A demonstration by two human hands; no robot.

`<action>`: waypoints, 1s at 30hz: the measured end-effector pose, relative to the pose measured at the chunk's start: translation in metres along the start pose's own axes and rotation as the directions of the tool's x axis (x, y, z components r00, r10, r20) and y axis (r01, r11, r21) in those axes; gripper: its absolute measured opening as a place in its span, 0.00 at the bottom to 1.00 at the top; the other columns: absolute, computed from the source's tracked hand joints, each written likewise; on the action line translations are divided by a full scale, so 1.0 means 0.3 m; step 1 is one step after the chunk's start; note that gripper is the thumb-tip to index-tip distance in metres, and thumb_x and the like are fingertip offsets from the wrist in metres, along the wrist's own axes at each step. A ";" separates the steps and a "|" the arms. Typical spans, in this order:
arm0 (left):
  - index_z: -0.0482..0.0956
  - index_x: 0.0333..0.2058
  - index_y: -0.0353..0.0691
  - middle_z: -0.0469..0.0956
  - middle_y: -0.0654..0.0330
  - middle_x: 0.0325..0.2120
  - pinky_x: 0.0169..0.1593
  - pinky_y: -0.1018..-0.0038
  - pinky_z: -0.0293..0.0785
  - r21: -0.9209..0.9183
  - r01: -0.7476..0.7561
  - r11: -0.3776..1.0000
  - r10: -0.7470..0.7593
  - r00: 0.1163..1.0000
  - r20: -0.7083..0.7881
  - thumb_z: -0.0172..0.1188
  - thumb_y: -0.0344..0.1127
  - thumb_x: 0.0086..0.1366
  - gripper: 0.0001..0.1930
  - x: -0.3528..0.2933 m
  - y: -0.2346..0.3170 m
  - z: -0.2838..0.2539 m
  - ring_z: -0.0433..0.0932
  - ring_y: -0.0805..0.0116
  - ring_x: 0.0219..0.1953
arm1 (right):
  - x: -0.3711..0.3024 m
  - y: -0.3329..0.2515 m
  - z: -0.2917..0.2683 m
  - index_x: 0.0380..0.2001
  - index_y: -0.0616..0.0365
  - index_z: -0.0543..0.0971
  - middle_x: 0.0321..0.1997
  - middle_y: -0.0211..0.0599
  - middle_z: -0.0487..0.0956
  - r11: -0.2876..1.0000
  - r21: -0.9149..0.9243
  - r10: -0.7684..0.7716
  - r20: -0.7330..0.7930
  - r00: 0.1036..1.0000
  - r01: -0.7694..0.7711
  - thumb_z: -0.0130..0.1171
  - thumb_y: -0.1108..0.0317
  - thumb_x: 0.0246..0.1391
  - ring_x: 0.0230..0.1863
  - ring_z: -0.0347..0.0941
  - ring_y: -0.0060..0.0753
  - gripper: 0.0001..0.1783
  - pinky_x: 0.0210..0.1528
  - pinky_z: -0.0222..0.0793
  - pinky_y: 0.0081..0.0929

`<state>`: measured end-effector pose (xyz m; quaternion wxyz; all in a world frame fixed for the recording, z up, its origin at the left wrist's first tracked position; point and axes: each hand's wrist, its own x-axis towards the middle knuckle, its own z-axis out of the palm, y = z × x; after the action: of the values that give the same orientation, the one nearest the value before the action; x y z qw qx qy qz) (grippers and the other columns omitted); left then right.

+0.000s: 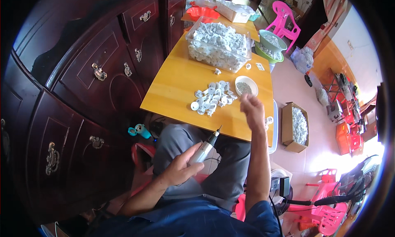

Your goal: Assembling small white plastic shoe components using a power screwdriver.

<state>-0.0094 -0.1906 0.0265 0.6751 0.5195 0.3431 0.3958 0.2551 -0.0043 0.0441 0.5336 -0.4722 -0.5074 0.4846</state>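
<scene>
My left hand (181,170) is wrapped round a silver electric screwdriver (201,152) with a black nose, held over my lap with its thin bit pointing up at the table's front edge. My right hand (253,109) is over the table just in front of a small white bowl (255,88) of tiny metal pieces, probably screws. Its fingers are drawn together, and what they may hold is too small to make out. Left of the bowl lies a loose pile of white plastic parts (212,98), several with round discs.
A clear plastic tub (210,64) heaped with similar white parts stands on the yellow table (164,82). Dark wooden cabinets (94,101) line the left side. On the floor at right is a cardboard box (289,132) of white parts; basins (279,45) stand beyond.
</scene>
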 end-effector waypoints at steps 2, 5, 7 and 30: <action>0.53 0.69 0.35 0.73 0.66 0.34 0.32 0.83 0.69 0.020 -0.012 1.000 0.013 1.000 -0.012 0.56 0.31 0.68 0.34 0.003 0.003 0.004 0.69 0.82 0.28 | -0.065 0.053 0.018 0.36 0.57 0.80 0.28 0.23 0.76 0.980 0.165 0.103 0.058 0.993 -0.111 0.61 0.66 0.62 0.26 0.71 0.16 0.06 0.29 0.66 0.14; 0.53 0.69 0.35 0.72 0.67 0.33 0.32 0.83 0.68 0.013 0.019 1.000 -0.019 1.000 -0.001 0.57 0.32 0.69 0.34 0.004 0.006 0.007 0.68 0.83 0.28 | -0.150 0.129 0.036 0.39 0.58 0.80 0.31 0.26 0.77 0.925 0.317 0.185 0.110 0.977 -0.211 0.59 0.70 0.63 0.27 0.72 0.19 0.05 0.32 0.71 0.16; 0.54 0.69 0.35 0.72 0.67 0.33 0.32 0.83 0.68 0.034 -0.007 0.999 0.007 1.000 -0.018 0.57 0.33 0.69 0.34 0.001 -0.007 0.012 0.68 0.83 0.27 | -0.196 0.160 0.071 0.40 0.59 0.81 0.30 0.29 0.79 0.878 0.421 0.194 0.125 0.973 -0.229 0.61 0.71 0.61 0.27 0.74 0.21 0.06 0.32 0.72 0.17; 0.56 0.68 0.36 0.74 0.63 0.37 0.33 0.82 0.70 0.051 -0.004 0.999 0.006 0.999 -0.042 0.58 0.32 0.67 0.33 0.001 -0.010 0.006 0.71 0.80 0.29 | -0.315 0.133 0.194 0.43 0.61 0.80 0.35 0.39 0.82 0.740 0.633 0.247 0.059 0.967 -0.228 0.59 0.74 0.60 0.32 0.78 0.26 0.08 0.35 0.76 0.18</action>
<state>-0.0071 -0.1917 0.0241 0.6533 0.5288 0.3658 0.3997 0.1941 -0.0945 -0.0012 0.6027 -0.3318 -0.2416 0.6843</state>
